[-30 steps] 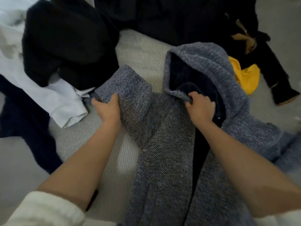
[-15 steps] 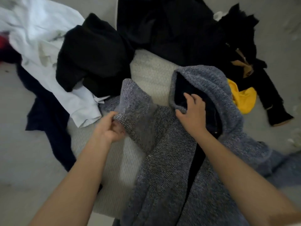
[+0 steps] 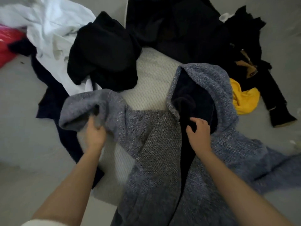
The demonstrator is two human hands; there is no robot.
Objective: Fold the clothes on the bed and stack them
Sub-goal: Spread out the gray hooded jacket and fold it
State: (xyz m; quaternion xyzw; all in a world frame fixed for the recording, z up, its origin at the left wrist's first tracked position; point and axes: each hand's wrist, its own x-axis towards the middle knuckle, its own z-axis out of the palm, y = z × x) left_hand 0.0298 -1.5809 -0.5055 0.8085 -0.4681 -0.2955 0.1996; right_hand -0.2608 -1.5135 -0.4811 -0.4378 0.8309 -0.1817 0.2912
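Gripping the grey hoodie [image 3: 162,152], left hand [image 3: 95,136] — right hand [image 3: 198,136] loosely curled.

**Clothes, unfolded and unstacked**

Grey-blue knit hooded jacket [image 3: 156,144]: nearest, spread out unfolded, front open on a dark lining. Hood [image 3: 211,82] flopped toward the far side. One sleeve [image 3: 84,108] bunched up and gripped by the left hand [image 3: 95,136].
Black garment [image 3: 104,51]: crumpled, partly over a rumpled white garment [image 3: 53,26].
Dark navy garment [image 3: 53,98]: flat, beneath the white one.
Black heap [image 3: 179,22]: far side, tangled.
Yellow garment [image 3: 244,100]: bunched just beside the hood, touching a black long-sleeved piece [image 3: 275,101].
Ribbed pale cloth [image 3: 153,82]: under the jacket, possibly a garment.
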